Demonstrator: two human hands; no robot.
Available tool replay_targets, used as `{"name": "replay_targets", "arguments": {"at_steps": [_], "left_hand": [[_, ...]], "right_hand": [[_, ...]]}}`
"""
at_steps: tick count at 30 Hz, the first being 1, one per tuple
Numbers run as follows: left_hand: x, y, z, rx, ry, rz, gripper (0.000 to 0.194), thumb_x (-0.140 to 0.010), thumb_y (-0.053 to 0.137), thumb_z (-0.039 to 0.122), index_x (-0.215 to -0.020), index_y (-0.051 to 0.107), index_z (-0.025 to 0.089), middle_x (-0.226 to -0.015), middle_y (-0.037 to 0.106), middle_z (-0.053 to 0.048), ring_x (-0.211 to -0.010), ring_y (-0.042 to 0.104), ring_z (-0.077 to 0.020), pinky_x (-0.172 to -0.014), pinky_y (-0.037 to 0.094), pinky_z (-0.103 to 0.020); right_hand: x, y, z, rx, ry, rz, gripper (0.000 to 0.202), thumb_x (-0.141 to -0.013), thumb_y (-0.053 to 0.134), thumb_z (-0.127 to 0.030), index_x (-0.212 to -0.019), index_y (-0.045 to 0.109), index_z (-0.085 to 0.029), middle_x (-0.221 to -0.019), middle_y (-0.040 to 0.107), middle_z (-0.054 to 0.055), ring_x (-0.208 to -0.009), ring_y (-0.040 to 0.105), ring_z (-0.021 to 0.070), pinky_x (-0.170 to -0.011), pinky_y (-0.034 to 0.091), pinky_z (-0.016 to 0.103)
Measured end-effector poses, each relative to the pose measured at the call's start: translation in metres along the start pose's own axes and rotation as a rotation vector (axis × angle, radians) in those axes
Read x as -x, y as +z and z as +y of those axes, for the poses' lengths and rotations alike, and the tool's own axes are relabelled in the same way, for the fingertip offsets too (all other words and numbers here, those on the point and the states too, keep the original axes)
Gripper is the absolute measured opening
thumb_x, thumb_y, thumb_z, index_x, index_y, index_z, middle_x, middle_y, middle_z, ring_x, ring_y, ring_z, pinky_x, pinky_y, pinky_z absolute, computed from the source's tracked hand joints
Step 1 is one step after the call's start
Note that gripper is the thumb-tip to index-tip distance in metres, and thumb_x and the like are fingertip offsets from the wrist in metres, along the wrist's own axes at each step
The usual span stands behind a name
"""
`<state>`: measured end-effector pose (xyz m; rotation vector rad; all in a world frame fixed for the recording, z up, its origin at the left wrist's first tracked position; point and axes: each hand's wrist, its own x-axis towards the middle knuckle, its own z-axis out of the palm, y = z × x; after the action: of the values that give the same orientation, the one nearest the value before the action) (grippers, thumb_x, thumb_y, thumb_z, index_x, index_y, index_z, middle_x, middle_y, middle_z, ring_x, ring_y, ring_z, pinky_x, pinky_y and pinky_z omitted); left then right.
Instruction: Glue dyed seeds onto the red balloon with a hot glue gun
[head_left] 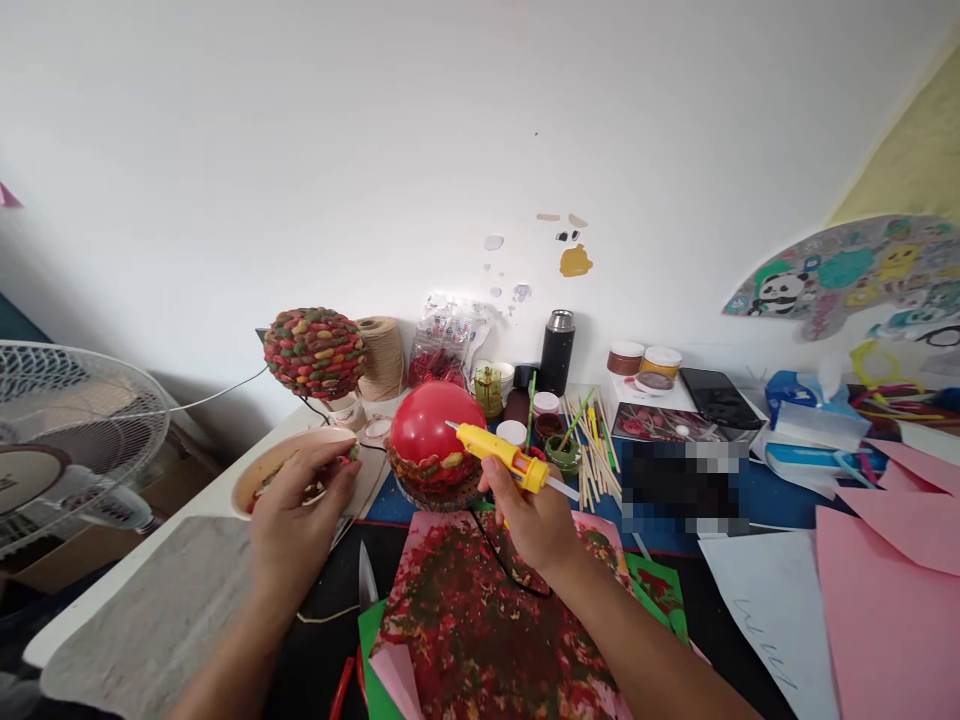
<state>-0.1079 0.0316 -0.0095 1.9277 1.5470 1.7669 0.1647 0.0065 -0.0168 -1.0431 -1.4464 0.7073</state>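
My left hand (300, 500) is at the near rim of the cream bowl (259, 470), fingers pinched together inside it on the coloured bits lying there, red, green and yellow; I cannot make out what exactly I have hold of. My right hand (536, 515) is wrapped tight round the yellow glue gun (504, 456), nozzle pointing left and touching or almost touching the red balloon (431, 420).

Containers at the far side: two squat jars (643, 358) with pale lids by the wall, contents brown and amber; a small green cup (562, 455) just right of the gun with a stick standing in it; a black flask (557, 350) upright, closed. A clear bag (442, 345) behind the balloon holds something red, too blurred to name.

Hidden or cut off: the fan (71, 440) runs off the left edge, the pink paper (892, 590) off the right, and a pixelated patch covers something on the blue mat. The gun's black cord disappears under my wrist.

The balloon sits mid-table, between my hands, smooth and shiny on top, its lower part already ringed with rows of the coloured bits. Far left of it stands a ball (313, 350) covered all over in the same pieces, beside a spool of twine (382, 355).
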Motion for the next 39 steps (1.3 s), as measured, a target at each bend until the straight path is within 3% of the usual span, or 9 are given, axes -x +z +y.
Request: {"name": "replay_targets", "arguments": {"at_steps": [6, 10, 13, 23, 39], "left_hand": [[-0.007, 0.007, 0.000, -0.200, 0.256, -0.083, 0.021, -0.094, 0.076, 0.041, -0.108, 0.080, 0.027, -0.091, 0.081, -0.005, -0.073, 0.070, -0.0224, -0.069, 0.052, -0.034], [-0.012, 0.009, 0.000, -0.215, 0.423, -0.123, 0.007, -0.097, 0.075, 0.032, -0.100, 0.080, 0.028, -0.096, 0.085, -0.005, -0.088, 0.078, -0.0257, -0.082, 0.055, -0.035], [-0.013, 0.010, -0.001, -0.241, 0.506, -0.156, 0.009, -0.099, 0.073, 0.027, -0.102, 0.081, 0.029, -0.099, 0.086, -0.005, -0.090, 0.079, -0.0255, -0.088, 0.056, -0.036], [-0.016, 0.017, 0.002, -0.365, 0.672, -0.234, 0.014, -0.104, 0.067, 0.022, -0.108, 0.080, 0.025, -0.105, 0.087, -0.005, -0.093, 0.078, -0.0236, -0.090, 0.058, -0.035], [-0.013, 0.021, -0.001, -0.442, 0.757, -0.269, 0.012, -0.106, 0.065, 0.016, -0.115, 0.073, 0.020, -0.112, 0.084, -0.009, -0.100, 0.076, -0.0251, -0.092, 0.058, -0.037]], "right_hand": [[0.001, 0.001, -0.001, 0.069, -0.071, -0.024, 0.060, -0.108, 0.052, -0.068, -0.074, 0.072, -0.022, -0.050, 0.056, -0.001, -0.046, 0.056, 0.0162, -0.047, 0.044, 0.026], [0.001, 0.002, 0.000, 0.114, -0.127, -0.023, 0.056, -0.110, 0.053, -0.061, -0.075, 0.072, -0.022, -0.056, 0.061, 0.000, -0.050, 0.059, 0.0165, -0.053, 0.047, 0.027], [0.002, 0.003, 0.001, 0.155, -0.141, -0.026, 0.056, -0.110, 0.053, -0.061, -0.076, 0.072, -0.022, -0.058, 0.064, 0.001, -0.053, 0.063, 0.0177, -0.056, 0.049, 0.028], [0.005, 0.006, 0.008, 0.244, -0.180, -0.051, 0.055, -0.112, 0.050, -0.062, -0.082, 0.076, -0.023, -0.070, 0.076, 0.005, -0.065, 0.072, 0.0210, -0.067, 0.056, 0.029], [0.004, 0.006, -0.001, 0.306, -0.294, -0.088, 0.058, -0.116, 0.045, -0.056, -0.073, 0.064, -0.022, -0.063, 0.064, 0.001, -0.056, 0.058, 0.0156, -0.059, 0.041, 0.029]]}}
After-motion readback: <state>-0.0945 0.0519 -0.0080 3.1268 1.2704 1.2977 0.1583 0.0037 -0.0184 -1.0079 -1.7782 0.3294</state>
